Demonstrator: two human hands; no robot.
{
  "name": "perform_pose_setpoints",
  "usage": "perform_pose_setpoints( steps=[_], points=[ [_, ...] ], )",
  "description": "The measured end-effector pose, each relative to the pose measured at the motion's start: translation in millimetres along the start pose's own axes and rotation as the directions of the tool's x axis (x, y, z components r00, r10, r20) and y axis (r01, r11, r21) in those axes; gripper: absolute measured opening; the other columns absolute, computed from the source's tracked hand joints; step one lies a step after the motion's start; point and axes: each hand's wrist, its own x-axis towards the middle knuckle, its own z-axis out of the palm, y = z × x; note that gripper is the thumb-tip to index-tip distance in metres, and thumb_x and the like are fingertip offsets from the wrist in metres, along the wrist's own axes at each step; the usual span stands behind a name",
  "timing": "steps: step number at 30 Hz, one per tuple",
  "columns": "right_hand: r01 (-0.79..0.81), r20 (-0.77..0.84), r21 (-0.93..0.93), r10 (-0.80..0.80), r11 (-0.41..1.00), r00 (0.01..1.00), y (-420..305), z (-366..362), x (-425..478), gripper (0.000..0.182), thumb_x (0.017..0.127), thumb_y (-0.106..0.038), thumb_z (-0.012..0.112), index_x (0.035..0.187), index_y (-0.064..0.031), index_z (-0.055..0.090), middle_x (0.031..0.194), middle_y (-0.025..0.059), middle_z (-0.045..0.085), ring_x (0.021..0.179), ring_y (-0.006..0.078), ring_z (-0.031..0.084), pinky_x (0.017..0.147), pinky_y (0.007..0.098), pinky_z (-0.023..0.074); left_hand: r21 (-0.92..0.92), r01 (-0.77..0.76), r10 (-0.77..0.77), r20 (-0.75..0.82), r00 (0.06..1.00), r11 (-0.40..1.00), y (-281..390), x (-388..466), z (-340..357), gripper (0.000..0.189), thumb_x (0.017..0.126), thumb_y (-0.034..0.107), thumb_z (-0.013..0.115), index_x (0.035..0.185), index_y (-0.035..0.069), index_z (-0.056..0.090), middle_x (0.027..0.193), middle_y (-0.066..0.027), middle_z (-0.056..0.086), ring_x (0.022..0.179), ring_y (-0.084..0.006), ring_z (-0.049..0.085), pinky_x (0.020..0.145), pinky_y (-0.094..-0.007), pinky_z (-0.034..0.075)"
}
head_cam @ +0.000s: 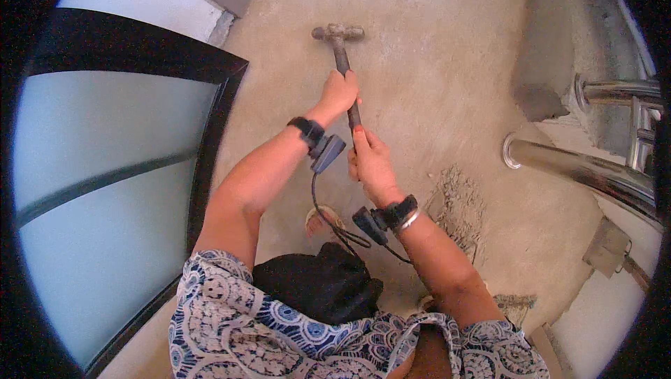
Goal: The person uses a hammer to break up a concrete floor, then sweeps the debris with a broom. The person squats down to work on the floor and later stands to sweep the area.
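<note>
A hammer with a worn metal head (pixel 338 32) and a long dark handle is held out in front of me, its head farthest from my body. My left hand (pixel 339 91) grips the handle about midway, below the head. Nearer to me, my right hand (pixel 372 164) is closed around the handle's lower end, thumb laid along it. The two hands are close to each other on the handle. Each wrist wears a black strap with a small dark device and a cable. Behind the hammer lies the beige concrete floor (pixel 419 91).
A dark-framed frosted glass door (pixel 115 132) stands on the left. Grey rubble (pixel 461 206) lies on the floor at right, with polished metal rails (pixel 571 161) beyond it. A flat-bladed tool (pixel 607 247) is at the right edge, and a brush-like thing (pixel 516 303) is at lower right.
</note>
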Motion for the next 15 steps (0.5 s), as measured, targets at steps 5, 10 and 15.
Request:
perform_pose_setpoints(
  steps=[5, 10, 15],
  points=[
    [0.161, 0.071, -0.052, -0.158, 0.985, 0.985, -2, -20, -5, 0.033, 0.094, -0.038, 0.042, 0.112, -0.0114, 0.048, 0.053, -0.0044, 0.034, 0.040, 0.0062, 0.027, 0.039, 0.0229, 0.0230, -0.172, -0.277, 0.252, -0.157, 0.955, 0.945, 20, -25, 19, 0.027, 0.089, 0.023, 0.041, 0.078, 0.000, 0.047, 0.060, -0.0062, 0.051, 0.048, -0.0167, 0.053, 0.045, -0.0329, 0.042],
    [0.023, 0.078, 0.107, -0.032, 0.994, 0.996, -6, -19, -1, 0.029, 0.094, -0.036, 0.043, 0.102, -0.0094, 0.051, 0.055, -0.0035, 0.037, 0.041, 0.0062, 0.032, 0.038, 0.0228, 0.0260, 0.016, -0.107, 0.107, -0.026, 0.994, 0.994, 14, 0, 17, 0.022, 0.090, 0.020, 0.041, 0.086, -0.001, 0.042, 0.061, -0.0072, 0.050, 0.047, -0.0165, 0.052, 0.046, -0.0317, 0.045],
    [0.186, 0.041, -0.069, -0.183, 0.980, 0.982, -15, -9, -3, 0.028, 0.093, -0.035, 0.044, 0.096, -0.0085, 0.053, 0.056, -0.0031, 0.040, 0.041, 0.0063, 0.035, 0.038, 0.0228, 0.0275, -0.259, -0.220, 0.201, -0.100, 0.975, 0.940, 15, -1, 13, 0.025, 0.088, 0.021, 0.041, 0.078, -0.001, 0.048, 0.061, -0.0068, 0.051, 0.049, -0.0166, 0.052, 0.047, -0.0319, 0.043]
  ],
)
